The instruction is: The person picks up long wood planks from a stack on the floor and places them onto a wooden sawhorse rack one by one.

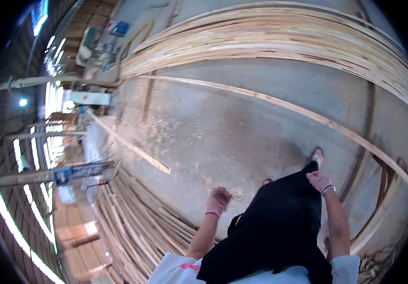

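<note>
My left hand point(218, 200), in a pinkish knit glove with darker fingers, is held out over the concrete floor. Its fingers are curled in, and nothing shows in them. My right hand point(319, 181), gloved alike and with a bracelet at the wrist, hangs beside the edge of my black apron point(275, 222). Those fingers are curled too, with no object visible in them. One of my shoes point(317, 155) shows past the apron hem. Nearest the left hand are long thin wooden poles point(142, 217), lying apart from it.
A long wooden strip point(261, 96) crosses ahead at an angle, before a wide stack of long boards point(280, 40). To the left, another strip point(137, 150) sticks out from a machine point(90, 98). A hose point(133, 42) and machinery stand far left. Sawdust point(166, 128) covers part of the floor.
</note>
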Tool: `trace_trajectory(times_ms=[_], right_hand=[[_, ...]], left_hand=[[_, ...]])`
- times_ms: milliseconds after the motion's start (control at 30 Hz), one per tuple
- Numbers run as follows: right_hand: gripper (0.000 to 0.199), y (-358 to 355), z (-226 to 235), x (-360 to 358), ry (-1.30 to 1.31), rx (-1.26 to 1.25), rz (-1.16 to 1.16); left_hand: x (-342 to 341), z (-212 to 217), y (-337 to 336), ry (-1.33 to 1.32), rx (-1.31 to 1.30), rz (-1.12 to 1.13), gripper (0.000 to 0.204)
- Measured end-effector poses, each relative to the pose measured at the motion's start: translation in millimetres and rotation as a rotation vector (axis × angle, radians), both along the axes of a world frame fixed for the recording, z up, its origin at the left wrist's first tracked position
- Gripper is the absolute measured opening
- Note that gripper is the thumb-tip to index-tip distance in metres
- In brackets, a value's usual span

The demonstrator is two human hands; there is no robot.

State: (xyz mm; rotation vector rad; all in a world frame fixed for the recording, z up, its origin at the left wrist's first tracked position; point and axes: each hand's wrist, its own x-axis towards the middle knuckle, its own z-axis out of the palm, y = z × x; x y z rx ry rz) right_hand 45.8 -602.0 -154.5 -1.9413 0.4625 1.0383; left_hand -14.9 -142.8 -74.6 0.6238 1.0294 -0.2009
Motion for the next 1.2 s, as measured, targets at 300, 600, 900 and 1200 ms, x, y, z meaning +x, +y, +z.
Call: trace_trajectory(times_ms=[300,600,900,1200], right_hand=[[0.044,-186,-207,94,-0.109,-0.482,0.18],[0.101,-268,-189,199,0.213,-0.847,0.677],[0.025,-245,-235,128,0.013,-0.747,0.624],[0.037,-159,-90,-53,0.132,0.007,0.502]], left_hand=[[2,76,-168,0.25,-0.099,-0.152,0.015],[17,116,-225,0.413,0.067,-0.147,0.021],[7,67,-184,0.348,-0.014,-0.264,0.015],[1,24,-132,0.176,-0.208,-0.389,0.02]])
